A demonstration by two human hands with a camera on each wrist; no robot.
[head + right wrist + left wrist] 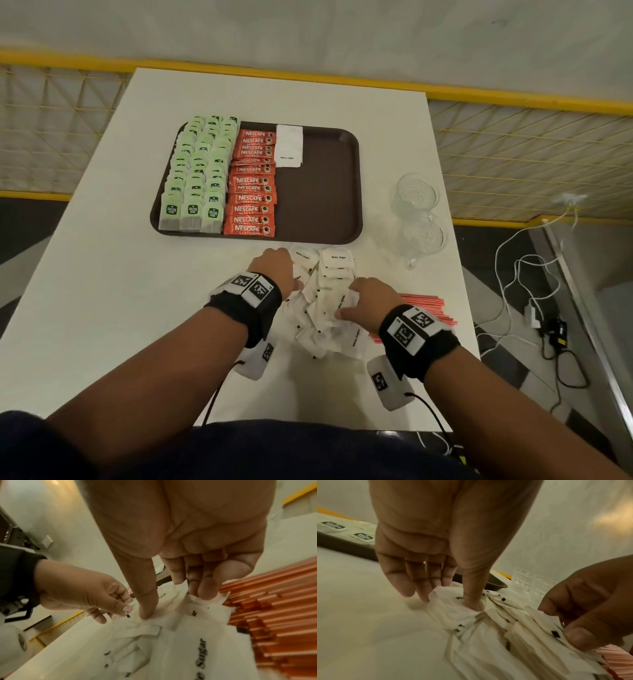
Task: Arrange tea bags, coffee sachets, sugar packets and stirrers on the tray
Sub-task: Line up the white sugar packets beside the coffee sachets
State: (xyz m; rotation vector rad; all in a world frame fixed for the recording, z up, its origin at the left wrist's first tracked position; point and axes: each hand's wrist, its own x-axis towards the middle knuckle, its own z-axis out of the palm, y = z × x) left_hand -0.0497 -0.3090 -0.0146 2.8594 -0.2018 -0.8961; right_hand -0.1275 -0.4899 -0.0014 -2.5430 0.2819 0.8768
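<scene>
Both hands work in the loose pile of sugar packets (322, 305) on the white table (113, 291). Left hand (274, 270): at 10 o'clock of the pile, thumb and fingers pinching the edge of a packet. Right hand (366, 301): at 3 o'clock of the pile, thumb and fingers closed on packets. Pile packets read "White Sugar".

Left wrist view: the left thumb (473, 599) presses down on a packet against the fingers (426, 588); the head view hides this contact behind the back of the hand. Right wrist view: the right fingers (205, 588) grip a crumpled packet edge, with the word "Sugar" (202, 654) legible in large print, and the thumb tip rests on a packet beside it.

Red stirrers (424, 306) lie at 3 o'clock of the pile, partly under the right wrist.

At 12 o'clock of the pile sits the brown tray (325, 192). Tray contents, from 9 o'clock side inward:
- green tea bags (198, 178), three columns; label too small to read.
- red coffee sachets (253, 181), one column, marked "NESCAFE CLASSIC".
- white sugar packets (289, 145) at the far edge, marked "White Sugar".

Two clear glass cups (419, 219) stand at 3 o'clock of the tray. Cables (534, 308) lie on the floor beyond the table edge.
</scene>
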